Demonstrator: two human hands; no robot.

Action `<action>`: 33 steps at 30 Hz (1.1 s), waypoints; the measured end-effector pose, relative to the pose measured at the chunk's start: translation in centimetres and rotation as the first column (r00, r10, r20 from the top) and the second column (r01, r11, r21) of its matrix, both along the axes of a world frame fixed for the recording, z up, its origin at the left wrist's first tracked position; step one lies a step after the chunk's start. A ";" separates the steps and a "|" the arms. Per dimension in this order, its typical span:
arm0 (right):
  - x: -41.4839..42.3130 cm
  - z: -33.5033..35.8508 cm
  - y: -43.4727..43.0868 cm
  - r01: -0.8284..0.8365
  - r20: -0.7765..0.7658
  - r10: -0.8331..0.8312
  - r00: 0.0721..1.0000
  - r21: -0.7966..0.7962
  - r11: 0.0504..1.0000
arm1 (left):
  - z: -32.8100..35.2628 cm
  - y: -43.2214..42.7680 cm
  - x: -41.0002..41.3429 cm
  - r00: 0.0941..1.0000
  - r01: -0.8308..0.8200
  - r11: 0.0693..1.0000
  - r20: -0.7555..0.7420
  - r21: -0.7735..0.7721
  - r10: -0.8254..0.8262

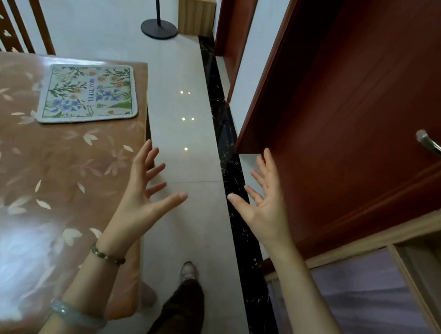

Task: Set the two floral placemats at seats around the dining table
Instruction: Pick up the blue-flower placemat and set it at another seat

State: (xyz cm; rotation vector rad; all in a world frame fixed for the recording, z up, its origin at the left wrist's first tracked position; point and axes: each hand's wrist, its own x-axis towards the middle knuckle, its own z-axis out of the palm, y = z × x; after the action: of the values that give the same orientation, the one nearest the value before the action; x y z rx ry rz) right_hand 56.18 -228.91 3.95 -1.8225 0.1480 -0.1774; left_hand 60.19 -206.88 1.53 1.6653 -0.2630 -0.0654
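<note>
1. Nearest the camera, the left forearm crosses the table's near right corner, wearing a pale jade bangle [77,315] and, closer to the wrist, a beaded bracelet [107,255].
2. Below and between the arms, a leg in dark brown trousers [179,314] steps onto the pale tiled floor [189,120], ending in a light shoe [188,270].
3. The left hand [142,194] is raised just off the table's right edge, fingers spread wide, holding nothing.
4. The right hand [264,207] is raised level with it, well apart from the left, palm turned inward, fingers splayed and likewise empty; behind it stands a reddish-brown door [370,104] with a metal handle [433,144].
5. The dining table [22,177] fills the left side, its brown cover printed with pale leaves and catching glare near the front.
6. One floral placemat [90,94], printed with blue and orange flowers and the word BEAUTIFUL, lies flat near the table's far right corner, slightly skewed to the edges. Only this one mat is in view.
7. Beyond the table's far edge stands a wooden chair [11,12].
8. Farther off, a black floor stand [158,28] rests on the tiles beside a light wooden cabinet [197,2].
</note>
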 end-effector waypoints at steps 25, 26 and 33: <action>41.6 -0.9 -3.6 -0.373 -0.010 0.373 0.928 0.003 0.928 | -0.2 -4.8 31.6 0.925 -0.373 0.925 -0.051 0.069 0.376; 43.8 -1.0 -3.8 -0.397 -0.003 0.397 0.918 0.005 0.918 | -0.2 -5.2 33.2 0.913 -0.401 0.913 -0.049 0.072 0.405; 57.7 -0.3 -5.3 -0.576 0.006 0.577 0.817 -0.019 0.817 | 0.1 -8.4 43.1 0.791 -0.603 0.794 -0.069 0.079 0.608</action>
State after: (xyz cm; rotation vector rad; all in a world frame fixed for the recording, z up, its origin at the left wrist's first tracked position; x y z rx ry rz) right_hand 113.83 -234.25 3.62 -1.8002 -0.4217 0.2444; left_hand 103.34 -215.29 1.64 1.7243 0.3597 0.3418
